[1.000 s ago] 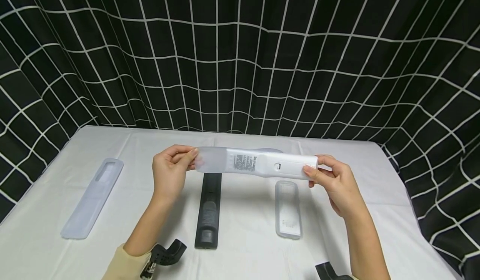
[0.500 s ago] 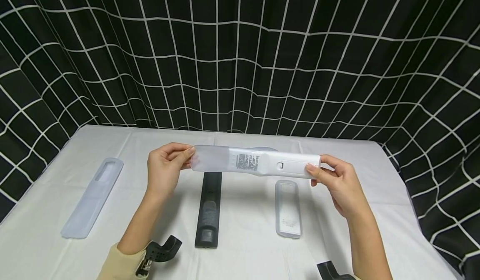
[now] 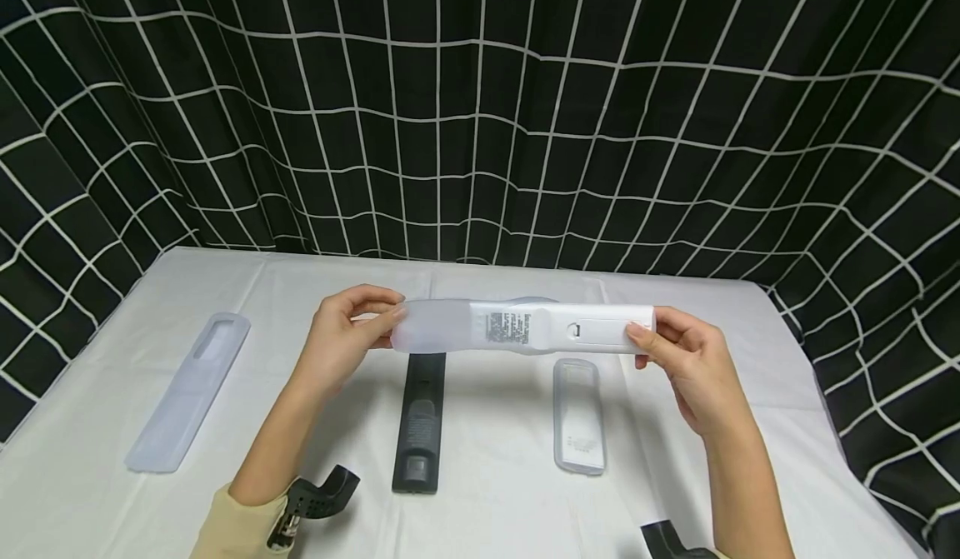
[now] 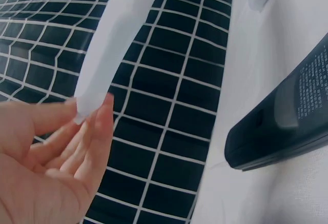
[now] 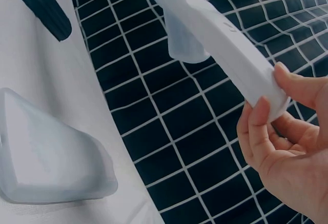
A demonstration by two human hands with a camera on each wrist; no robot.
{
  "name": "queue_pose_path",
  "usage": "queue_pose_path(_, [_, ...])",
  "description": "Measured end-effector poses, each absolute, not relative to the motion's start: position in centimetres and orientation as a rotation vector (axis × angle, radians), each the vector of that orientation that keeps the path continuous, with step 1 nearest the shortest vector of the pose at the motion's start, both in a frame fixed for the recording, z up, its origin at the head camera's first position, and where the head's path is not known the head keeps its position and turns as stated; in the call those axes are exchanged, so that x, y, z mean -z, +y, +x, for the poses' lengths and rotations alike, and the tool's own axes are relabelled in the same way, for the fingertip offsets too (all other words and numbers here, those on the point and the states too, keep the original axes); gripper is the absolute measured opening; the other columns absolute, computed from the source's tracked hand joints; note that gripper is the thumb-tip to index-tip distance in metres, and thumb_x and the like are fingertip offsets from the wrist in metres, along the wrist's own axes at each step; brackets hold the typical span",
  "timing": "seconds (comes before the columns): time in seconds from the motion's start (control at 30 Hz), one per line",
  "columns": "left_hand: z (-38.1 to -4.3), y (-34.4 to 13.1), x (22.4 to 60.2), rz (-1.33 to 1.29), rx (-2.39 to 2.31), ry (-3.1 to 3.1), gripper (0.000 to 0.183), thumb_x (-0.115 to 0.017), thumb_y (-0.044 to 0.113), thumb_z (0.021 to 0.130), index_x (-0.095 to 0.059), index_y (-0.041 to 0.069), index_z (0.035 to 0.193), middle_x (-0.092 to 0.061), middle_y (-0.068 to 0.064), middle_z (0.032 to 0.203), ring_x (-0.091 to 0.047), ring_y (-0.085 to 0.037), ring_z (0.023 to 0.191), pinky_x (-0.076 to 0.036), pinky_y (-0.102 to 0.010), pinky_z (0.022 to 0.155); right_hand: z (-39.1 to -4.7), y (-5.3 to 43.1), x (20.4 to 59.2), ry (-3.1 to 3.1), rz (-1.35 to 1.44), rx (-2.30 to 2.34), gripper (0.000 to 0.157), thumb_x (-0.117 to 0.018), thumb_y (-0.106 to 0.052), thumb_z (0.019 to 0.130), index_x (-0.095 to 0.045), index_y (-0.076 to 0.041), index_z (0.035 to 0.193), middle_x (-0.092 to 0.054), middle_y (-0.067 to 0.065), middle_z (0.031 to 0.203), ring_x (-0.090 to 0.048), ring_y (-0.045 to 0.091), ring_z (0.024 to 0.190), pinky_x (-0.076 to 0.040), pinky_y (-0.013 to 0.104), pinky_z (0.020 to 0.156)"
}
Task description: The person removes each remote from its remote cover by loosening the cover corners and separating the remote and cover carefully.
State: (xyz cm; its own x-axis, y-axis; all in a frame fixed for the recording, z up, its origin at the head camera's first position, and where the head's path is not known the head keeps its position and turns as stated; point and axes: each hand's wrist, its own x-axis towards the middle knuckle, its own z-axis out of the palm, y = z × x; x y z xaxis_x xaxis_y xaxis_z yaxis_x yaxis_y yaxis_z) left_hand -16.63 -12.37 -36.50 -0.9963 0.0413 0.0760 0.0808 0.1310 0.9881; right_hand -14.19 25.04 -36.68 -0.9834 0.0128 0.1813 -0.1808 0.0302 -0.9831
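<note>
Long white plastic remote (image 3: 600, 317) is level over the white cloth (image 3: 495, 442), left part in a frosted, flexible-looking sleeve (image 3: 433, 326). My left hand (image 3: 348, 334) pinches the sleeve's unfilled left end, right hand (image 3: 693, 367) the remote's right end. I'd hold both in line, clear of the narrow black remote (image 3: 418, 438) below.

Clothed on the left forearm (image 3: 277, 442) in a plain beige sleeve (image 3: 234, 526), ending well short of the wrist. Fitted at the sleeve's edge with a black bracket (image 3: 322, 494), bent and blocky, squared off at the tip, speckled with tiny dots along the side, joined to a silvery part (image 3: 283, 532) too small to make out. Fitted on the right forearm (image 3: 742, 484) with a second black bracket (image 3: 669, 541), partly cropped, beside a sliver of beige cloth (image 3: 721, 554). Bare at left grip (image 3: 347, 330) and right grip (image 3: 690, 363) alike.
</note>
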Motion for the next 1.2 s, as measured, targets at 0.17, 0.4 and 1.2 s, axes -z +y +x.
queue_pose_path(0.17, [-16.6,-12.3,36.8,-0.281,1.987,-2.437,0.024,-0.072,0.007,0.099,-0.071,-0.006,0.119,-0.074,-0.018,0.115,-0.073,-0.013,0.087,-0.059,-0.025,0.082,-14.2,25.0,36.6,-2.127,0.189,-2.115,0.026,-0.066,0.006,0.099,-0.078,-0.017,0.098,-0.076,-0.003,0.090,-0.065,0.010,0.076,-0.053,0.020,0.064])
queue_pose_path(0.4, [-16.5,-11.5,37.2,-0.427,1.945,-2.574,0.022,-0.075,0.013,0.098,-0.075,-0.001,0.115,-0.074,-0.015,0.118,-0.073,-0.017,0.084,-0.057,-0.027,0.079,-14.3,24.6,36.7,-2.130,0.183,-2.108,0.025,-0.066,0.006,0.100,-0.077,-0.016,0.101,-0.076,-0.004,0.091,-0.066,0.010,0.076,-0.054,0.020,0.065])
queue_pose_path(1.2, [-15.6,-9.1,38.1,-0.701,1.876,-2.750,0.020,-0.077,0.010,0.093,-0.077,-0.003,0.109,-0.076,-0.008,0.090,-0.068,-0.013,0.078,-0.058,-0.030,0.076,-14.4,22.7,36.6,-1.877,-0.020,-2.211,0.024,-0.070,0.004,0.098,-0.076,-0.018,0.107,-0.079,-0.002,0.087,-0.069,0.009,0.073,-0.058,0.019,0.069])
